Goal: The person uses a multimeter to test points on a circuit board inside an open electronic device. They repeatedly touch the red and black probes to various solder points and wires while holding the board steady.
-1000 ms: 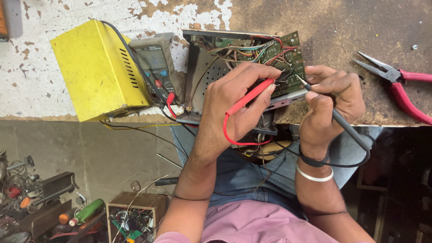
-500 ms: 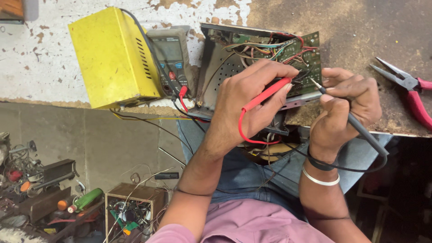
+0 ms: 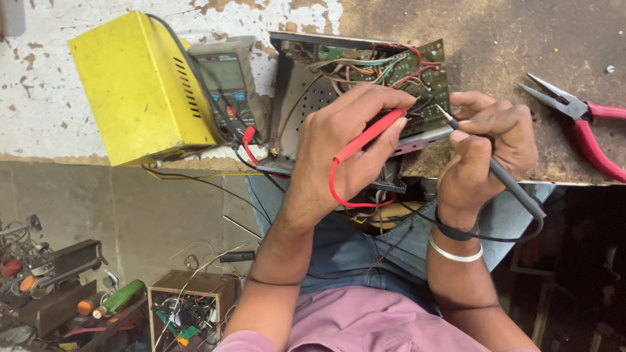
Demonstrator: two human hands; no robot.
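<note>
Two probes are held over the open metal chassis [image 3: 306,98]. Yellow box [image 3: 137,91] sits far left, multimeter [image 3: 225,85] just beside it. Left hand [image 3: 345,143] is clenched around the red probe [image 3: 368,133]; right hand [image 3: 486,150] grips the black probe [image 3: 495,173], tip on the green circuit board [image 3: 417,72]. Red-handled pliers [image 3: 580,124] lie far right on the bench [image 3: 495,39].

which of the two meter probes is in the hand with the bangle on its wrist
The black probe, held in the right hand, whose wrist wears the bangle. The red probe lies in the left hand.
</note>
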